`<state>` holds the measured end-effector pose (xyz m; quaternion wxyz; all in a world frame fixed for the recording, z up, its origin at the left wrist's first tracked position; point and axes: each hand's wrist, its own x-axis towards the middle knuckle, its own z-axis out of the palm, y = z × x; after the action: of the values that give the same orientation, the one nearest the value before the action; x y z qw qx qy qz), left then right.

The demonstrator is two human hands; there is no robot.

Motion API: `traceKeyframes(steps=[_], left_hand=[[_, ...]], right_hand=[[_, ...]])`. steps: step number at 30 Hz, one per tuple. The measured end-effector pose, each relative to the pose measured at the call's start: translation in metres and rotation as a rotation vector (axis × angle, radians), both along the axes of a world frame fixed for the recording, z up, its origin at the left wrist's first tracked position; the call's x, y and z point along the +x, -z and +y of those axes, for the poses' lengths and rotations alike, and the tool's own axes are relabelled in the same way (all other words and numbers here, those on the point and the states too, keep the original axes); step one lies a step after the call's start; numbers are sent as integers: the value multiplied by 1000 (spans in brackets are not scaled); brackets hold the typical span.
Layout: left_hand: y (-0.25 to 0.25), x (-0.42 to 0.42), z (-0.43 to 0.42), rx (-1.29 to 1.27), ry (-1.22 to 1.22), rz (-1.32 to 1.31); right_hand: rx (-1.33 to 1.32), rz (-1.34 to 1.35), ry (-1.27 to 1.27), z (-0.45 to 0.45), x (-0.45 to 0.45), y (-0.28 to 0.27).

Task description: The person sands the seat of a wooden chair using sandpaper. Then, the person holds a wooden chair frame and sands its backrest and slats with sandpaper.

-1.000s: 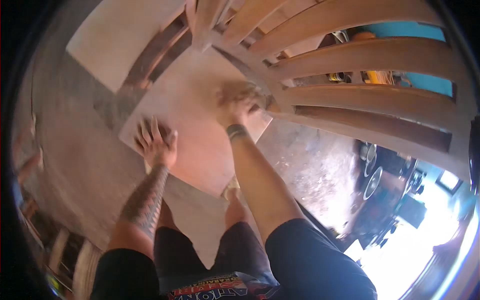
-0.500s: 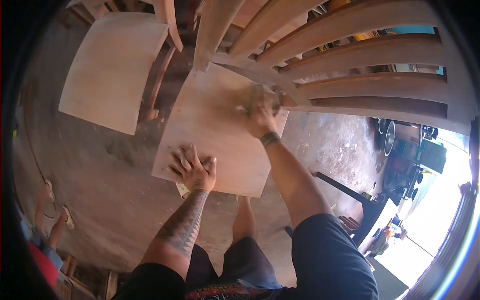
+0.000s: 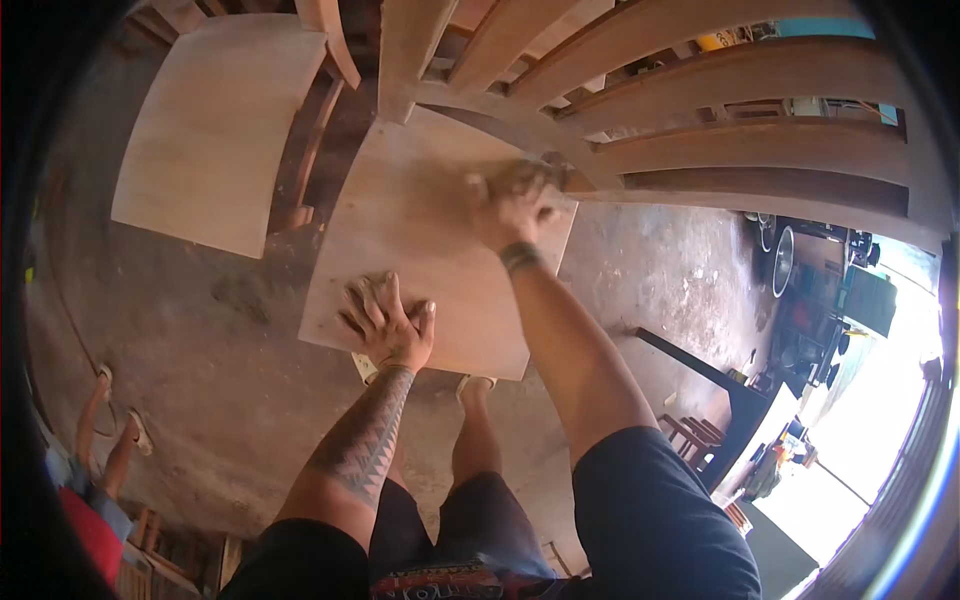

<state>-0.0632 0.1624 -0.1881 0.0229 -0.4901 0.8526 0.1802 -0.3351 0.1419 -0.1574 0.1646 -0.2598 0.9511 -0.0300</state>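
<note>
Right grip (image 3: 512, 212) shifted slightly left, blurred — chair seat (image 3: 405, 215) beneath

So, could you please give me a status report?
Left hand spread on chair seat. Right hand blurred over seat, grip unclear. Slatted backrest close to right hand.

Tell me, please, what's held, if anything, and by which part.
The left hand rests on the seat, holding nothing; for the blurred right hand, I cannot tell.

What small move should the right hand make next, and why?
Probably slide the right hand back across the seat, away from the backrest: it shows blurred at the seat's far end, with little surface beyond, while the left hand lies splayed near the front edge.
</note>
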Motion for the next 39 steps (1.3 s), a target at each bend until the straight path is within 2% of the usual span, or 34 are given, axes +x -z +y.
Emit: traceKeyframes(steps=[2,5,8,12,15,18,21,24,25,27,28,29,31,33,34,36,37,39], left_hand=[[-1,-2,-3,11,-4,2],[-7,-3,-3,51,-17,-1],[-11,-7,-10,83,-23,-42],[-7,-3,-2,16,-1,-31],[-15,-7,-7,55,-12,-96],[-14,-5,-3,91,-13,-110],[-13,-9,-1,97,-27,-123],[-10,-7,-1,71,-31,-97],[-8,-7,-1,56,-27,-80],[-14,-10,-3,34,-17,-98],[-15,-10,-2,26,-10,-110],[-13,-9,-2,9,0,-94],[-10,-4,-2,-11,27,-80],[-8,-7,-1,-15,18,-71],[-8,-6,-1,-1,15,-86],[-10,-8,-2,25,1,-110],[-14,-9,-3,50,4,-153],[-13,-8,-3,51,-6,-131]], right_hand=[[66,-3,-293,-28,17,0],[30,40,-440,1,3,-9],[-10,61,-134,34,-30,-18],[11,-10,57,-26,1,1],[27,22,-75,-43,4,-4],[6,11,-80,3,-23,-24],[-24,18,-69,37,-35,-8],[-38,-51,72,-29,-3,-7],[32,-207,-162,-60,0,-10],[-32,-174,-353,-122,31,0],[-159,12,-301,-143,49,10],[-207,44,-343,-144,47,16],[-278,111,-422,-125,40,30],[-317,309,-572,-64,13,70],[-215,175,-509,-35,-4,43],[-162,143,-337,34,-31,12],[-208,238,-219,53,-37,16],[-91,183,-98,40,-25,12]])
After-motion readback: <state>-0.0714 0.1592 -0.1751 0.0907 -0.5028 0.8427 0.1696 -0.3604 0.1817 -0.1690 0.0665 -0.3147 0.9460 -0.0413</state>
